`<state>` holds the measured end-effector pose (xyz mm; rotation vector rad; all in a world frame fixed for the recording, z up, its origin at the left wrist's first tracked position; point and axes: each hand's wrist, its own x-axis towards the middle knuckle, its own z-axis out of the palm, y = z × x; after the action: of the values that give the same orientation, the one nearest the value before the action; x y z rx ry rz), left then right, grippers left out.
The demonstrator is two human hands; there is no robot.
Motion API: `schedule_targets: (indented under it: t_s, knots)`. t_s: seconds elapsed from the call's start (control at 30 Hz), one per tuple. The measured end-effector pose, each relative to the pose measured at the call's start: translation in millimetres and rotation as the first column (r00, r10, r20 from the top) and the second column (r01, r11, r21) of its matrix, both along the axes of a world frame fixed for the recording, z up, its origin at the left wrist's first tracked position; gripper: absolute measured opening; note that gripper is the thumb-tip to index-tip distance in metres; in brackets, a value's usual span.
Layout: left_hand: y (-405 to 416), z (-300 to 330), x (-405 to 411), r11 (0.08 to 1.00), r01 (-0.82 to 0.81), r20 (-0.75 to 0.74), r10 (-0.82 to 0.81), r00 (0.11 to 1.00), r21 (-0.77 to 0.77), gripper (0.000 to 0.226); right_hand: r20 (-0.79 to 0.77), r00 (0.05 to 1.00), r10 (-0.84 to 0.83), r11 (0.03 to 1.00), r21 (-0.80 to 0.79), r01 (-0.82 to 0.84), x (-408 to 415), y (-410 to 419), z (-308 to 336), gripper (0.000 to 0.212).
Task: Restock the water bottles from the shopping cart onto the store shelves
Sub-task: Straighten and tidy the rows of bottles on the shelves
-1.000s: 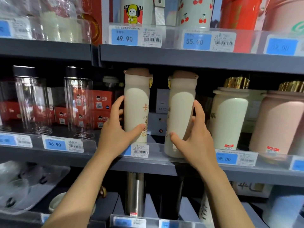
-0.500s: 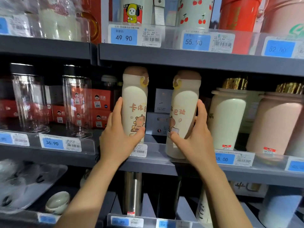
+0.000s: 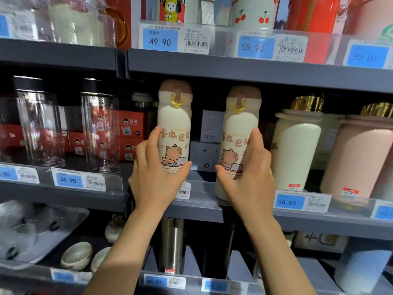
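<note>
- Cream bottles, two, stand upright on the middle shelf (image 3: 204, 206), capybara prints facing out.
- Left hand (image 3: 154, 177) grips the left bottle (image 3: 174, 124).
- Right hand (image 3: 251, 179) grips the right bottle (image 3: 241, 128), at its 3 o'clock.

grey shelving (image 3: 234, 67) | blue price tags (image 3: 160, 40) | dim recesses

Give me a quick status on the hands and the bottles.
Left hand grips left capybara bottle; right hand grips right capybara bottle. Both upright on middle shelf, prints facing out. Nothing in the way.
</note>
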<state>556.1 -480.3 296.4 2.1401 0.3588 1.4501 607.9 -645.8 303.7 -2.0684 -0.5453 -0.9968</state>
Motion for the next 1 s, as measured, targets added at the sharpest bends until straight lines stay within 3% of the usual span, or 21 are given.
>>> schedule_targets:
  t_s: [0.13, 0.23, 0.4, 0.6, 0.7, 1.0]
  knots:
    - [5.5, -0.5, -2.7, 0.996, 0.089, -0.007, -0.089, 0.996, -0.017, 0.093, -0.096, 0.99, 0.106, 0.994, -0.016, -0.108, 1.6, -8.7, 4.6, 0.101]
    - [10.9, -2.2, -2.9, 0.989, 0.143, -0.002, -0.143, 0.99, -0.039, 0.094, -0.093, 0.995, 0.041, 0.997, -0.06, -0.047, 0.8, -11.2, 5.9, 0.103]
    - [10.6, -6.6, -0.6, 0.996, 0.083, 0.031, -0.083, 0.996, 0.02, 0.094, -0.017, 0.996, -0.091, 0.994, -0.066, 0.09, -1.8, -3.2, -1.1, 0.106]
    - [6.3, -15.0, -1.0, 0.991, -0.039, 0.135, 0.022, 0.991, 0.125, 0.076, -0.043, 0.999, -0.008, 0.998, -0.064, 0.005, -3.8, -1.9, 0.9, 0.099]
    - [7.4, -14.8, -0.5, 0.989, -0.048, 0.146, 0.027, 0.989, 0.141, 0.076, -0.075, 0.996, 0.043, 0.997, -0.053, -0.047, -4.6, -2.1, 3.0, 0.1]
    - [6.8, -14.0, -3.5, 0.993, 0.0, 0.133, -0.015, 0.991, 0.114, 0.077, -0.04, 0.999, -0.004, 0.996, -0.09, 0.001, -5.8, -3.7, -1.3, 0.097]
